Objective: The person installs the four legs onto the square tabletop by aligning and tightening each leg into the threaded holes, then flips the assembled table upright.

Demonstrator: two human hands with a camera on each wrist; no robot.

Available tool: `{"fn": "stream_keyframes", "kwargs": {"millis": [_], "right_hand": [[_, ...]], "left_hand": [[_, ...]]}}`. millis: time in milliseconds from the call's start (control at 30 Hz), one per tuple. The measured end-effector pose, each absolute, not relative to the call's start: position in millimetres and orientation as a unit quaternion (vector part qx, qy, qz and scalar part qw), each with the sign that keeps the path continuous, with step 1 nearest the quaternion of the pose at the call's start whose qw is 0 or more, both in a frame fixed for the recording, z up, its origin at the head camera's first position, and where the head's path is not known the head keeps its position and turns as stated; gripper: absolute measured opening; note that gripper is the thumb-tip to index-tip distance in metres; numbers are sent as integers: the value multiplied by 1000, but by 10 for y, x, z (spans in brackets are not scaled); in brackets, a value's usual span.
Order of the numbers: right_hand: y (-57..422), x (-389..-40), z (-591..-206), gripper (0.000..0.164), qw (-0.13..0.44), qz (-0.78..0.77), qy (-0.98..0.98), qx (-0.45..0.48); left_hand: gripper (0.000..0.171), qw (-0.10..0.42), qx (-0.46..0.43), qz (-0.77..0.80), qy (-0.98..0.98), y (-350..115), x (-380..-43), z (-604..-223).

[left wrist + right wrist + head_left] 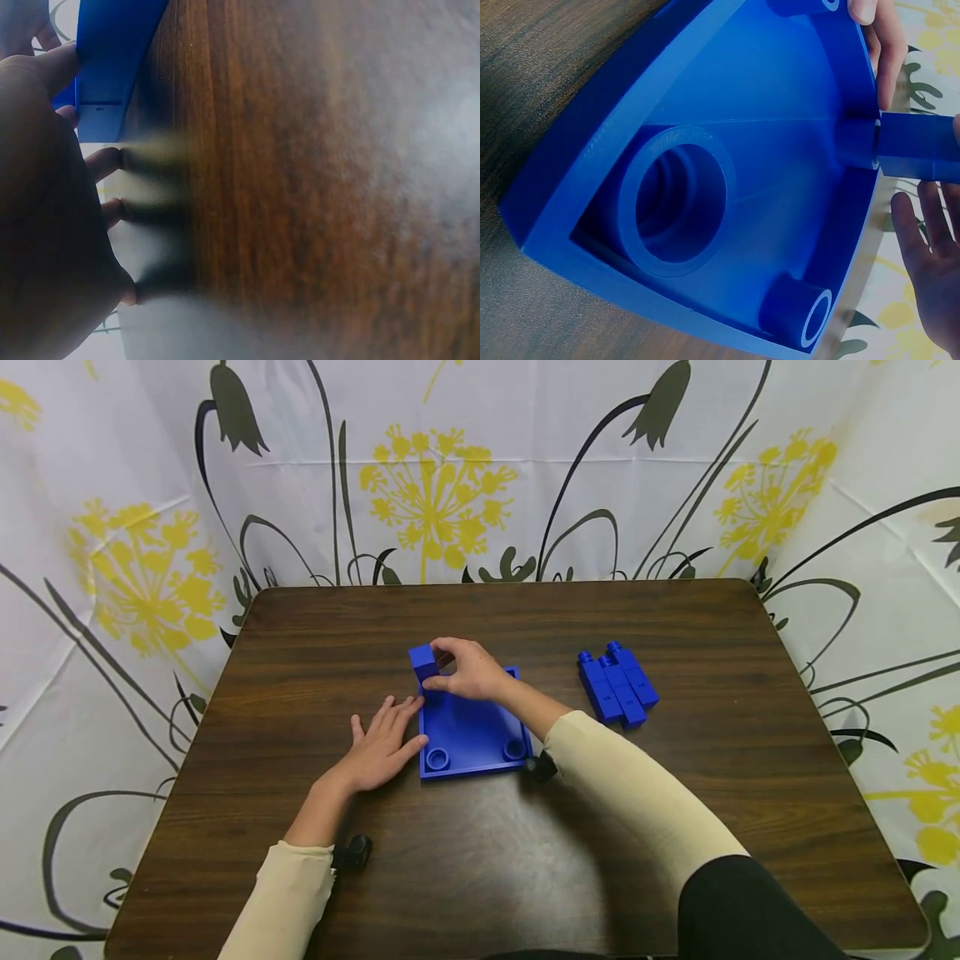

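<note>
A square blue tray-like piece [474, 727] lies on the table, with round sockets in its corners. My right hand [474, 670] pinches a blue square-sided leg [423, 662] at the far left corner. In the right wrist view, the leg [919, 146] meets the mouth of that corner's socket; how deep it sits I cannot tell. My left hand [378, 747] lies beside the piece's left edge with fingers spread, its thumb and fingertips touching that side. From the left wrist, the thumb shows against the blue wall [112, 67].
Three more blue legs [617, 687] with round peg ends lie side by side on the table, right of the blue piece. The brown wooden table [712, 777] has a flower-patterned curtain [465, 468] behind it. Small black devices are strapped at both wrists.
</note>
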State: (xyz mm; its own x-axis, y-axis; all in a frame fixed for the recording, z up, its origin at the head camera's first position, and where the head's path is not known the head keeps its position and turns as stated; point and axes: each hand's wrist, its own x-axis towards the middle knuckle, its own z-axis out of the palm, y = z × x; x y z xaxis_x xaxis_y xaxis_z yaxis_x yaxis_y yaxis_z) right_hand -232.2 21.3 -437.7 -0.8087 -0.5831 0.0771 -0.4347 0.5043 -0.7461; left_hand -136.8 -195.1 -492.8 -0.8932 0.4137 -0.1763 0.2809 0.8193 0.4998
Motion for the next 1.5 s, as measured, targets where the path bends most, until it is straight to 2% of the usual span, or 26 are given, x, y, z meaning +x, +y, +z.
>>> {"fn": "stream_keyframes", "kwargs": {"millis": [333,500,800,1033,1500], "right_hand": [[222,-2329,-4401,47,93,-387,869,-294],[245,-2330,-4385,54,102,-398,862,-297],[259,-2370,-4352,67,174,-498,785,-325],[267,-2369,-4337,62,192,-516,766,-332],[247,-2382,-4349,58,177,-488,801,-299]], "left_hand": [[65,133,186,239,944,-1949,-1354,-4924],[65,135,184,239,944,-1944,-1357,-4934],[65,139,183,238,944,-1948,-1358,-4927],[65,140,182,238,944,-1946,-1366,-4942],[64,129,189,250,941,-1946,-1368,-4971]]}}
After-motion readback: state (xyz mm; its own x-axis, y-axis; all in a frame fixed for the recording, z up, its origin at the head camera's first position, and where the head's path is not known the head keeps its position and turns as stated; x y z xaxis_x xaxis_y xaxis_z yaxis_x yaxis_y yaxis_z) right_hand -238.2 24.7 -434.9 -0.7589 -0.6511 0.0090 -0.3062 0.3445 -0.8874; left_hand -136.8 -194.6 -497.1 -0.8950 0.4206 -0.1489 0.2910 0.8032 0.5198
